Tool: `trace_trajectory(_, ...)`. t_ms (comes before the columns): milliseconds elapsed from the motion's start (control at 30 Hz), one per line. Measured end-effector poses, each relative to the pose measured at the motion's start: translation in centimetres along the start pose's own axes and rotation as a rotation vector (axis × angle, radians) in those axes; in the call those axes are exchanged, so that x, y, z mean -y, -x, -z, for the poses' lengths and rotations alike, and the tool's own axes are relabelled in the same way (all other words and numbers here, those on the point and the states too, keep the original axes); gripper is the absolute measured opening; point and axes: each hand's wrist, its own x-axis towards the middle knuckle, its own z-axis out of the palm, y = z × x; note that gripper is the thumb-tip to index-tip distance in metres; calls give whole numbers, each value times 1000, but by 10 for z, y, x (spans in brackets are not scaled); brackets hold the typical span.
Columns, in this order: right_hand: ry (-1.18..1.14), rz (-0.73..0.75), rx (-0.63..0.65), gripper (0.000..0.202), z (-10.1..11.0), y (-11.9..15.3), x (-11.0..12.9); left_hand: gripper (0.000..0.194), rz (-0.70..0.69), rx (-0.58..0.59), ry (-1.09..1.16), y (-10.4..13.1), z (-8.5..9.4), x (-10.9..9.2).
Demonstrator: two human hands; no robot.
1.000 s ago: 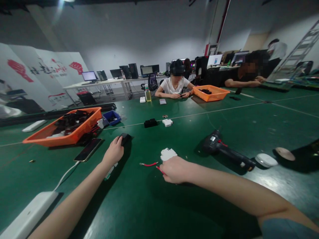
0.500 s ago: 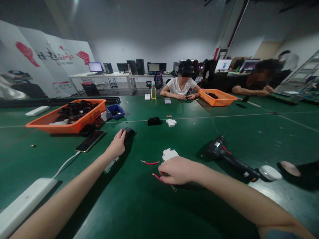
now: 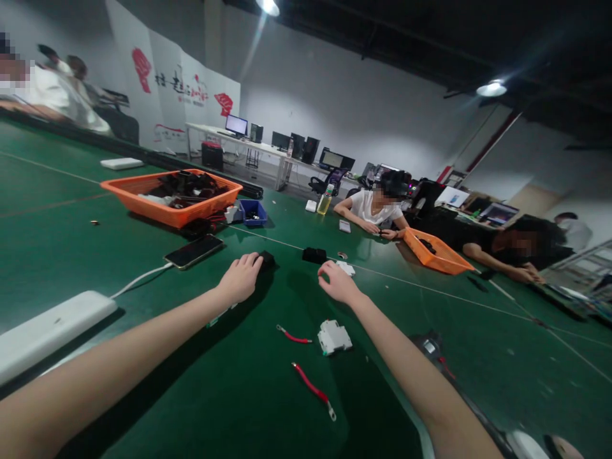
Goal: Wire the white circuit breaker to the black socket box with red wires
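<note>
My left hand (image 3: 240,278) has its fingers closed over the near end of a black block (image 3: 268,261) on the green table. Part of a white and green piece (image 3: 220,316) shows beneath my left wrist. Fingers bent and thumb apart, my right hand (image 3: 338,284) hovers empty, close to a second black block (image 3: 314,255) and a white module (image 3: 346,268) that it partly covers. Nearer to me lies another white module (image 3: 334,338). Beside it are two short red cables with metal ends, an upper cable (image 3: 295,338) and a lower cable (image 3: 313,387).
At left are an orange basket (image 3: 174,217) of black parts, a blue bin (image 3: 253,213), a phone (image 3: 194,251) and a white power strip (image 3: 57,325). A power screwdriver (image 3: 437,357) lies partly behind my right forearm. Across the table, a person sits near another orange basket (image 3: 437,255).
My right hand has left the lower red cable and moved forward, toward the far black block and white module. My left hand stays on its block. The view has tilted and turned left.
</note>
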Motion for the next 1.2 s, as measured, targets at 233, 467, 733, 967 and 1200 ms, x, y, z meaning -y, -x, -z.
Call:
trace_trajectory(233,133,-165,-34,50,-24,-66,-30,55,-9,-13,-9,-1,8,-4)
trace_trajectory(467,184,-303,23,45,-35,-93,-28,52,-32,-16,7,0,11,-6)
trace_trajectory(733,174,-307,22,37,-12,-81,-11,53,-37,-63,36,1,12,-8)
trace_trajectory(967,78,-275,-173,40,37,-24,-1,56,-68,-58,47,0,9,-6)
trace_trajectory(1200,50,-341,-240,38,46,107,9,63,-93,2,116,0,5,-4)
